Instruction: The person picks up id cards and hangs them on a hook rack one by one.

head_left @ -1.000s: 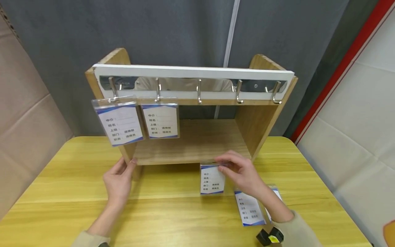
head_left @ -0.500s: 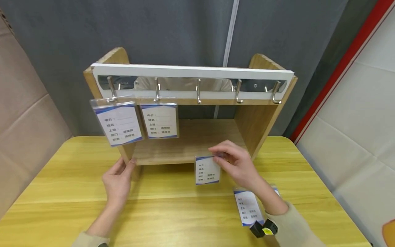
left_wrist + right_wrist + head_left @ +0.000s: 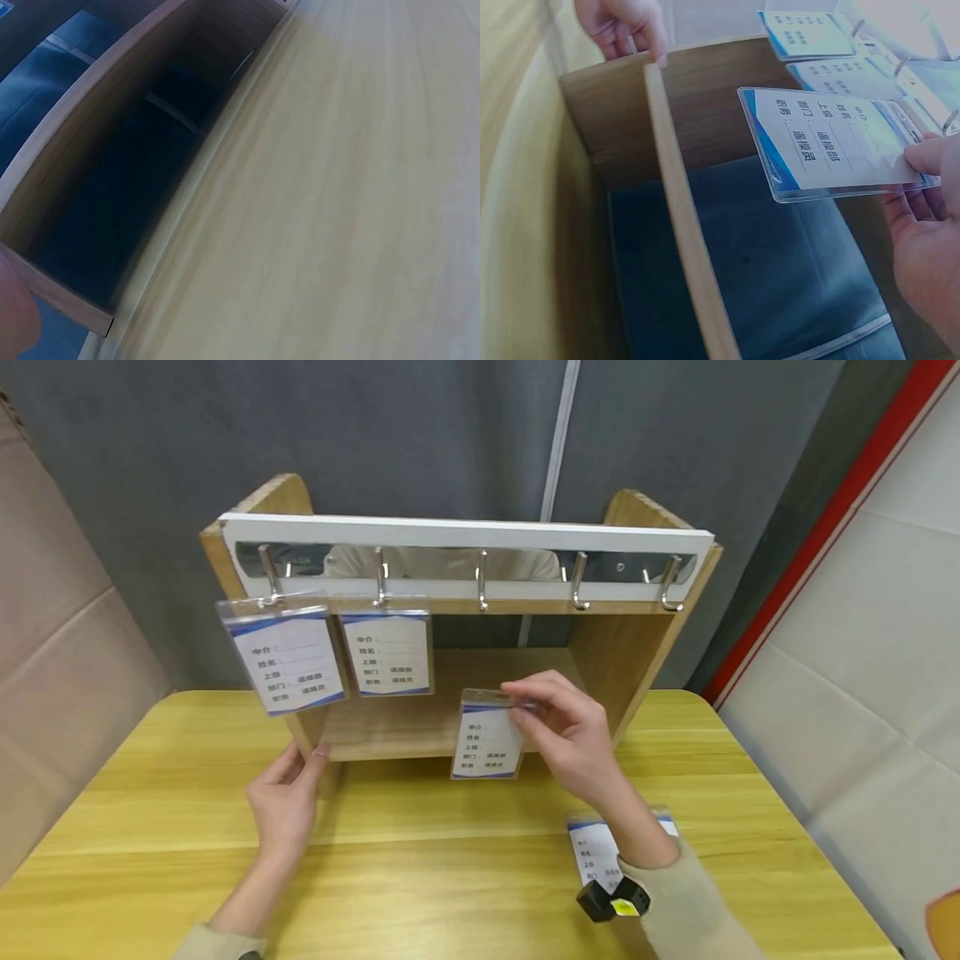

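In the head view my right hand [image 3: 573, 735] pinches the top right corner of a clear-sleeved name badge [image 3: 486, 742], printed in white and blue. The badge is raised in front of the shelf board, below the hooks. The right wrist view also shows this badge [image 3: 821, 142] between thumb and fingers. My left hand [image 3: 288, 797] grips the lower left side of a wooden rack [image 3: 450, 747], thumb on the front edge. Two like badges hang from the rack's two leftmost hooks: a tilted badge [image 3: 288, 660] and a straighter badge [image 3: 386, 656].
A white rail [image 3: 465, 535] with several metal hooks runs across the rack's top front. More badges [image 3: 592, 852] lie on the wooden table [image 3: 420, 893] at the right, partly hidden by the right forearm. A grey curtain [image 3: 420, 435] stands behind.
My right hand has lifted the badge up and slightly left, from below the shelf board's edge to in front of it. The left hand stays on the rack.
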### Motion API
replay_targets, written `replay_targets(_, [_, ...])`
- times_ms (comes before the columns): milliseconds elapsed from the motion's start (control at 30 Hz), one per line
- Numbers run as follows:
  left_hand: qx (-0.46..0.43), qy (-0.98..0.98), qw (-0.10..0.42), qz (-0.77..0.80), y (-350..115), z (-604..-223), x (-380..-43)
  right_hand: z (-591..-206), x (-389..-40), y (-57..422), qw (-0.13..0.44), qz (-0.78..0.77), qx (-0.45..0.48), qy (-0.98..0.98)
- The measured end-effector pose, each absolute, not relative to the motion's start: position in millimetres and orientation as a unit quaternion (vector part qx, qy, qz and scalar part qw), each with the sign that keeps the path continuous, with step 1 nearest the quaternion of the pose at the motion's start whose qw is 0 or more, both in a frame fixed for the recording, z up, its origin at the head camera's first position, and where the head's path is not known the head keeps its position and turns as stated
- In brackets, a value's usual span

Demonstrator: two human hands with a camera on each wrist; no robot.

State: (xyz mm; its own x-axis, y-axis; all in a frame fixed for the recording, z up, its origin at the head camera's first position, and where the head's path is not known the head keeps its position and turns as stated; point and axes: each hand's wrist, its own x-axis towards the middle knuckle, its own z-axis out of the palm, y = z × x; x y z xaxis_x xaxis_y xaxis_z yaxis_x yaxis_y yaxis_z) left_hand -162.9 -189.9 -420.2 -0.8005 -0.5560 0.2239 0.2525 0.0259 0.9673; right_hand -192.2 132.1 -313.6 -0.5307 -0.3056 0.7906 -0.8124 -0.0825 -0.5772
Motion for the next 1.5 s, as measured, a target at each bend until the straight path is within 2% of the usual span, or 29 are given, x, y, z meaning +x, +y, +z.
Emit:
replay_targets(767, [0.134,-0.658,0.276,-0.688,-191.1,-417.8,-161.4,-276.1,-188.9,119.3,0.256,0.594,0.446,-0.618])
replay_targets(1267, [0.123,-0.655,0.286,-0.689,-188.9,-419.3,-162.5,-260.5,-191.3,110.6,0.267,0.603,0.452,-0.6])
replay_targets(1500, [0.124,-0.659,0.282,-0.686,-189.4,-419.3,-160.8,-252.9,-195.6,105.7,0.292,0.597,0.442,-0.603])
